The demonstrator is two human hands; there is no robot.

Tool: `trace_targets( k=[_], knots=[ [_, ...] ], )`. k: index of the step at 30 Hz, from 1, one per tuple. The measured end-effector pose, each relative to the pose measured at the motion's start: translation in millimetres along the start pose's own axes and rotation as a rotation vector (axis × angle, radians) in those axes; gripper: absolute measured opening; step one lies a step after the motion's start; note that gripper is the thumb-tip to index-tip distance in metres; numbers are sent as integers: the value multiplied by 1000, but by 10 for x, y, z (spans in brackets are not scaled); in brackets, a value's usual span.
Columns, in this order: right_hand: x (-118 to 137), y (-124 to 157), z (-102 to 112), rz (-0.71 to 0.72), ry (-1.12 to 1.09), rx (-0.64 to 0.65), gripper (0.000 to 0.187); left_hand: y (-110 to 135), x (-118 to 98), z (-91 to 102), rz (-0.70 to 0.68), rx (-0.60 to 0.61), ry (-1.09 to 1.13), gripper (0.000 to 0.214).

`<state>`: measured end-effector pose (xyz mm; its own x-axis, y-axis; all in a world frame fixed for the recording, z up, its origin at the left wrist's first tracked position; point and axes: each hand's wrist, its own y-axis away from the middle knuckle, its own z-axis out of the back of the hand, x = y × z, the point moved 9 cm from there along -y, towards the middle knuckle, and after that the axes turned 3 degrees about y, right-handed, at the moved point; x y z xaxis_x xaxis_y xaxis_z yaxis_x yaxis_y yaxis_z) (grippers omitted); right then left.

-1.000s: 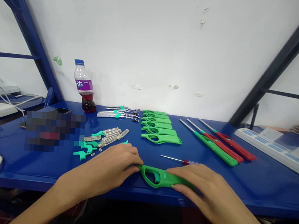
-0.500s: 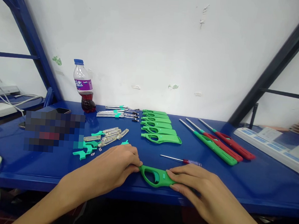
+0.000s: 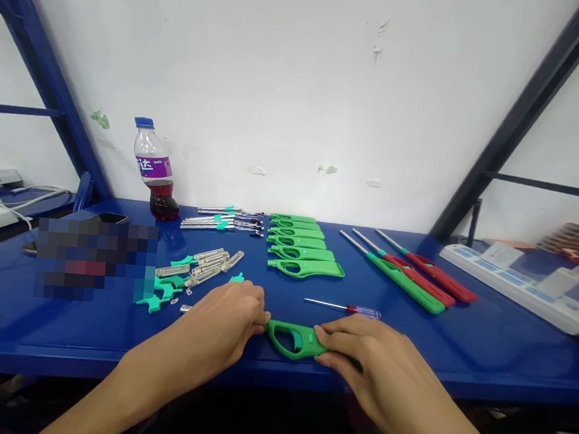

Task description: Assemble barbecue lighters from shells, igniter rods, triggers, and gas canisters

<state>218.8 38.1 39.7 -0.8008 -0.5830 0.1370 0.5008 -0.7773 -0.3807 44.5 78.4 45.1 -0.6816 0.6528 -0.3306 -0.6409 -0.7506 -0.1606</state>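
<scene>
A green plastic lighter handle (image 3: 294,340) lies near the front edge of the blue table (image 3: 484,346). My left hand (image 3: 226,322) pinches its left tip with curled fingers. My right hand (image 3: 363,353) lies over its right end, fingers closed around it. Just beyond the handle rests a small screwdriver (image 3: 345,308) with a red grip.
A row of green handle shells (image 3: 300,244) sits mid-table, metal tubes (image 3: 222,220) and small teal parts (image 3: 184,275) to the left, finished green and red lighters (image 3: 410,276) to the right. A drink bottle (image 3: 153,169) stands by the wall; a power strip (image 3: 519,288) lies far right.
My right hand has slid leftward along the handle, covering more of it. The view has shifted slightly; my left hand stays at the tip.
</scene>
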Motion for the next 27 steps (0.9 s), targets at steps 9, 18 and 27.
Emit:
trace_targets(
  k=[9,18,27],
  knots=[
    [-70,99,-6,-41,-54,-44,22,229,-58,128,-80,32,23,48],
    [-28,47,29,21,-52,-29,20,314,418,172,79,-3,-137,13],
    [-105,-26,-73,-54,-180,63,29,115,129,120,60,38,-64,14]
  ],
)
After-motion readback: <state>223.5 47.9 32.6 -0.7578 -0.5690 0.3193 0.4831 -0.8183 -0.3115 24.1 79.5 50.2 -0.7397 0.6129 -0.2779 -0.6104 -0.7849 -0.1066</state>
